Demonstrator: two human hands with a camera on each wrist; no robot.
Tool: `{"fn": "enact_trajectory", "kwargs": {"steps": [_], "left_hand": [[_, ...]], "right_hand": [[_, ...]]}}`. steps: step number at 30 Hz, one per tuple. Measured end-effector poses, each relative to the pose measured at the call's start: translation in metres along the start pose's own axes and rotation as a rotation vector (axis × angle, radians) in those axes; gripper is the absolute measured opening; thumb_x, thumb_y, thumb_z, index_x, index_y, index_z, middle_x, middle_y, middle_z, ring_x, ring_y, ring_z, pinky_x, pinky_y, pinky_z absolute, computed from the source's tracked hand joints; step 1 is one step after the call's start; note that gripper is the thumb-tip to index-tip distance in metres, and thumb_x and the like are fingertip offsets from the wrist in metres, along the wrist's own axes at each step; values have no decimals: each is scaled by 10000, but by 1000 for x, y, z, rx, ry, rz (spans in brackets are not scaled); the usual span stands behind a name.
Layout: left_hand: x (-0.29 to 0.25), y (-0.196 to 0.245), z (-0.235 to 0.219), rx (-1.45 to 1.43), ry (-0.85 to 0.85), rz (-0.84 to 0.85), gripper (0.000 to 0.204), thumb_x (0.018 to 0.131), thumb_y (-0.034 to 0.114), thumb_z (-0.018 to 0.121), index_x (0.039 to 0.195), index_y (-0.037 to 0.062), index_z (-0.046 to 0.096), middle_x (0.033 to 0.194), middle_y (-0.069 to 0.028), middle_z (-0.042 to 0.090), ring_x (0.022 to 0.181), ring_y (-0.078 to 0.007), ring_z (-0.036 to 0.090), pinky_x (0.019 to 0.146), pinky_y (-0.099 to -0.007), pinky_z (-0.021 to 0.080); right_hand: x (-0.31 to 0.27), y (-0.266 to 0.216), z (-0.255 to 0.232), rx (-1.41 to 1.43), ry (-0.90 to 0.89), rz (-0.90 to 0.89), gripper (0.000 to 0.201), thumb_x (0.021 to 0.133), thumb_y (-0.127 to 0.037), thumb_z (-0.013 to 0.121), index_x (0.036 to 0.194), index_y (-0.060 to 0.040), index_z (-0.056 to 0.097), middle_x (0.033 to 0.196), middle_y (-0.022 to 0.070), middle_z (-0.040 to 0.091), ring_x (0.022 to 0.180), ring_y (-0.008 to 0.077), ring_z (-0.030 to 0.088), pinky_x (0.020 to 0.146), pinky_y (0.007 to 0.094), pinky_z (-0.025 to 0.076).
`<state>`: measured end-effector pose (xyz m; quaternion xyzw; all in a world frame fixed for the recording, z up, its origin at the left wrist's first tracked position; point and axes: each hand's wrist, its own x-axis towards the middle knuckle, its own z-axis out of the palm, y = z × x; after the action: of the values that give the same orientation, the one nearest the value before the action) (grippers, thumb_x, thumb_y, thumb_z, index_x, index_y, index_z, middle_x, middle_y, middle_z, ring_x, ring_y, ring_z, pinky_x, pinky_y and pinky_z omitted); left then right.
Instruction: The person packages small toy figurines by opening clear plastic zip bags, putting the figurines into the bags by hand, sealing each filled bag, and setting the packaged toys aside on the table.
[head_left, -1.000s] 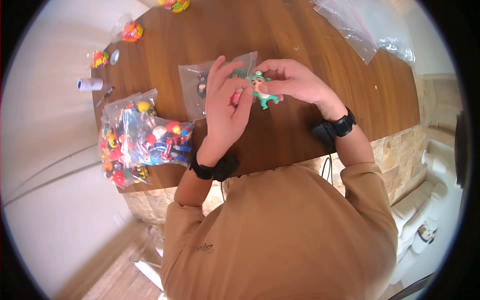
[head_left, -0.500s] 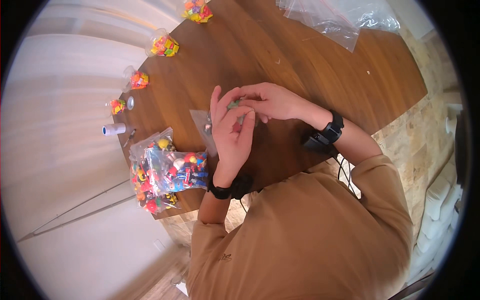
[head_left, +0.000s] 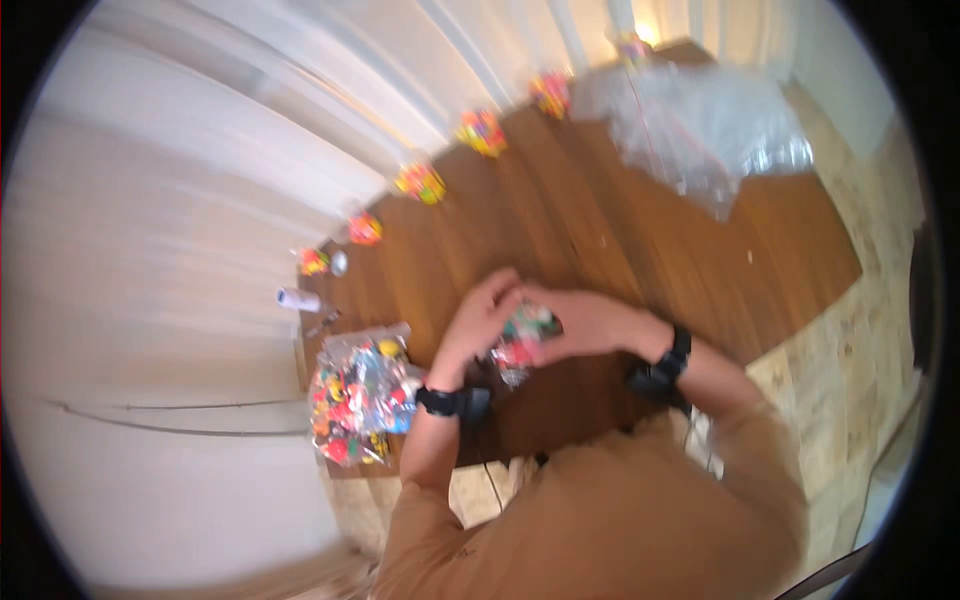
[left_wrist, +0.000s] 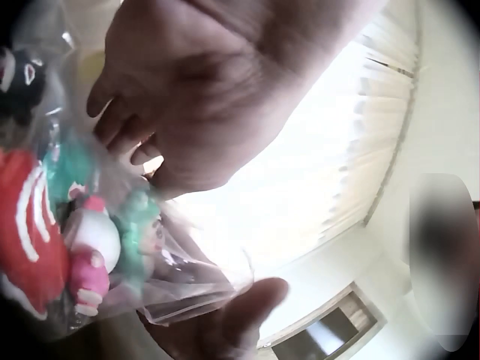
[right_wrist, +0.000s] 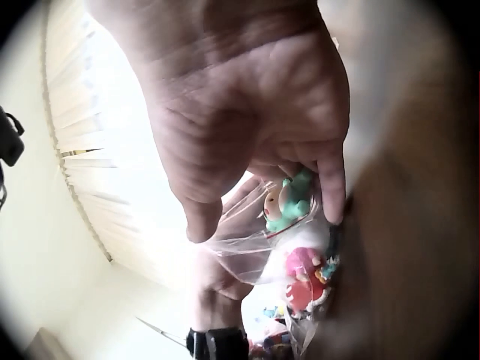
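A clear zip bag (head_left: 514, 376) with small toy figurines is held up between both hands over the table (head_left: 680, 260). The left hand (head_left: 475, 325) has its fingers bent at the bag's upper part. From the other side the right hand (head_left: 595, 325) grips the bag, thumb in front and fingers behind. In the right wrist view a green figurine (right_wrist: 289, 206) lies near the bag's red zip line, by the right fingers. Below it is a pink figurine (right_wrist: 302, 262). The left wrist view also shows a red figurine (left_wrist: 34, 225) and a dark one (left_wrist: 19, 86) through the plastic.
Bags packed with colourful figurines (head_left: 365, 395) lie left of the hands. Several clear cups of bright pieces (head_left: 420, 183) line the table's far edge. A white cylinder (head_left: 298, 299) and a pen (head_left: 323, 323) are at the left; loose clear bags (head_left: 720, 130) lie at far right.
The green figurine, held outside by the right hand a second ago, is now with the others at the bag. The bag has been lifted off the table, and the head view has shifted.
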<state>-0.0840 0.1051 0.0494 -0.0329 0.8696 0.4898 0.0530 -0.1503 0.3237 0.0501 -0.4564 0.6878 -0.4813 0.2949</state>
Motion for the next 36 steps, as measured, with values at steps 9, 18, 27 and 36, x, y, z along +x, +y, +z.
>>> {"fn": "enact_trajectory", "kwargs": {"steps": [9, 18, 27, 36], "left_hand": [[2, -13, 7, -448, -91, 21, 257, 1017, 183, 549, 1077, -28, 682, 990, -35, 695, 939, -92, 617, 843, -260, 506], [-61, 62, -15, -579, 509, 385, 246, 1003, 165, 561, 992, -32, 708, 876, -32, 712, 825, -65, 617, 756, -246, 512], [-71, 29, -3, -682, 579, 382, 238, 1005, 138, 541, 997, -32, 708, 923, -50, 726, 875, -86, 635, 817, -259, 513], [-81, 28, -18, -554, 466, 408, 265, 1022, 152, 512, 1010, -38, 696, 922, -49, 726, 875, -71, 625, 821, -259, 503]], "right_hand": [[5, 7, 20, -231, 127, -178, 301, 928, -219, 577, 1194, -85, 620, 1217, 179, 609, 1044, 389, 616, 889, 434, 508], [3, -114, -19, -621, 148, -487, 100, 846, -61, 648, 945, -55, 666, 1100, 151, 667, 998, 379, 630, 832, 416, 526], [7, -119, -29, -878, 40, -315, 88, 863, -47, 626, 934, -7, 593, 924, 195, 642, 820, 423, 615, 699, 474, 493], [1, -130, -33, -798, 40, -340, 108, 837, -29, 663, 943, -30, 642, 888, 127, 629, 809, 366, 615, 665, 420, 489]]}}
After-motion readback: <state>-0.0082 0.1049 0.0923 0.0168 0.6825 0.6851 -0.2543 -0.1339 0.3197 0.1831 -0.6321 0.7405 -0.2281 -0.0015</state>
